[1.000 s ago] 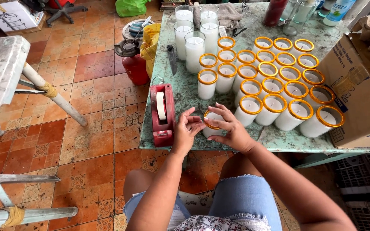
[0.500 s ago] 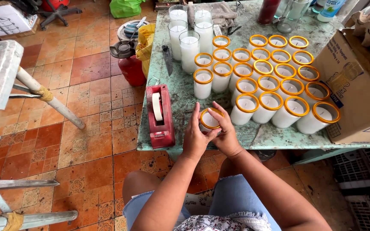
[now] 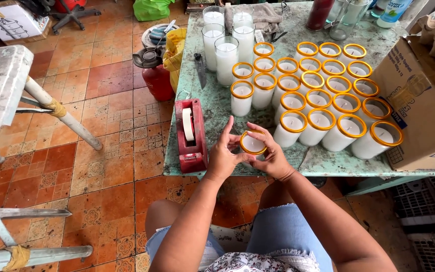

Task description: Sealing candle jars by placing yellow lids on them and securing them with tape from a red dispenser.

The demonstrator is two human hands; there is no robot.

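Terracotta floor tiles (image 3: 101, 126) are filling most of the view, and we're sitting at a worn green table (image 3: 217, 108) that's taking up the rest. Off past our right fingertips, a cardboard box (image 3: 419, 106) is sitting against the rows of gold-rimmed candle glasses (image 3: 323, 90), and beyond those rows four taller plain candle glasses (image 3: 226, 43) are standing together. Just left of our left fingers, a red tape dispenser (image 3: 191, 136) is lying along the table edge.

We're holding one small candle glass (image 3: 252, 146) over the near edge of the table, both hands closed around it: left hand (image 3: 223, 153) wrapping one side with the fingers (image 3: 229, 132) curling up at the rim, right hand (image 3: 273, 156) cupping the other side, fingers (image 3: 264, 132) arching over the gold band.

Honestly, what's worrying us: it's hovering right at the edge, so a slippy grip could drop it onto the tiles. Also the nearest row is close beyond our knuckles, so a careless nudge could be toppling a few.
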